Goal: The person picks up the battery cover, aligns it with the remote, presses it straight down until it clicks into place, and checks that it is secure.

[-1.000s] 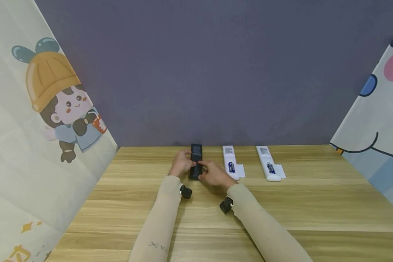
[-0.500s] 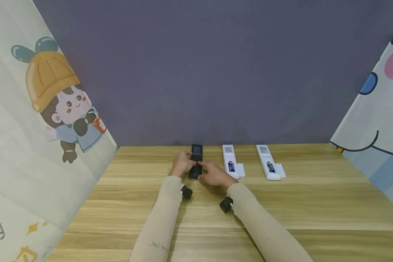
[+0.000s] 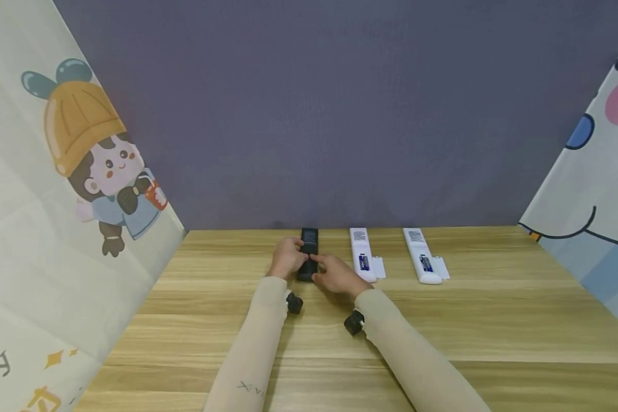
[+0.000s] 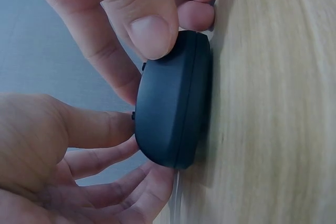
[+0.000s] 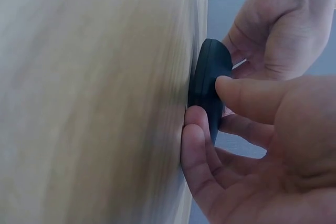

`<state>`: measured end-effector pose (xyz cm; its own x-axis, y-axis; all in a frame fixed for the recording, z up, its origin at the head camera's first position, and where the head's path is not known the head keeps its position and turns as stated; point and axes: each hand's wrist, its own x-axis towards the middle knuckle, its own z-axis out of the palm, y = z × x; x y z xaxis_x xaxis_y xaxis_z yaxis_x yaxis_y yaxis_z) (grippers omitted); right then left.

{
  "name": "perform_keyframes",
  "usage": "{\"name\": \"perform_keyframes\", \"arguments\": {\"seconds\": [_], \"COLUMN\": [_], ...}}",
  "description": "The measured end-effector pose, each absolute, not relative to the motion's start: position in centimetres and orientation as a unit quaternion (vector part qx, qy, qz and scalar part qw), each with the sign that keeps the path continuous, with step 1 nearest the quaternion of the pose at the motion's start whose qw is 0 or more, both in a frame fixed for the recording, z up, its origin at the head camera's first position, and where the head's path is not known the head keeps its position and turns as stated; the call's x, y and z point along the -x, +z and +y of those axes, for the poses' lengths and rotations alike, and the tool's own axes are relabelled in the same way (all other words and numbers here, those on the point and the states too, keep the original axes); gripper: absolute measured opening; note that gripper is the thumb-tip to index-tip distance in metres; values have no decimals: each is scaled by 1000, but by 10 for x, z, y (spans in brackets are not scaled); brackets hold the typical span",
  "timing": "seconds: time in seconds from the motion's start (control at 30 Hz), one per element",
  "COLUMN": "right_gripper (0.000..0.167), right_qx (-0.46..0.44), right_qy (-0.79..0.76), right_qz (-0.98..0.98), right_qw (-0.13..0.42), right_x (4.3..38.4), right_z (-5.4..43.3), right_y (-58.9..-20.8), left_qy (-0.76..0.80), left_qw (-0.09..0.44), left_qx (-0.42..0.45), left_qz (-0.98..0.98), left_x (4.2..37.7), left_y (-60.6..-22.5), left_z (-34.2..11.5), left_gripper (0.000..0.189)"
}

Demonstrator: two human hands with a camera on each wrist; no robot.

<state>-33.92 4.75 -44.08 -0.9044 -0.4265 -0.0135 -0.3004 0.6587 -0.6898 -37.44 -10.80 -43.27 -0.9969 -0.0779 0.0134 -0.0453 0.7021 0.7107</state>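
A black remote control lies near the back of the wooden table, with a label panel at its far end. My left hand grips it from the left, thumb on the upper face and the other fingers along the side. On the opposite side my right hand holds it too. Its thumb is at the near end, and the index finger reaches over the top near the left thumb. In the right wrist view the remote's near end shows close to the table surface.
Two white remote controls, a middle one and a right one, lie to the right, batteries exposed. Beside each is a white battery cover. A dark backdrop stands behind the wooden table, with printed cloths at the sides.
Both hands stay around the black remote control in nearly the same pose. Only a slight shift of the head view shows.
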Motion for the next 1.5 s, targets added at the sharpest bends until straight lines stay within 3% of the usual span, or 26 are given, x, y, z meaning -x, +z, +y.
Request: {"name": "perform_keyframes", "arguments": {"seconds": [1.5], "right_gripper": [54], "right_qx": [193], "right_qy": [-347], "right_qz": [915], "right_qw": [69], "right_x": [345], "right_z": [46], "right_y": [-445], "left_qy": [-360], "left_qw": [31], "left_qx": [-39], "left_qz": [-932], "left_x": [374], "left_y": [-430], "left_z": [-109], "left_gripper": [33]}}
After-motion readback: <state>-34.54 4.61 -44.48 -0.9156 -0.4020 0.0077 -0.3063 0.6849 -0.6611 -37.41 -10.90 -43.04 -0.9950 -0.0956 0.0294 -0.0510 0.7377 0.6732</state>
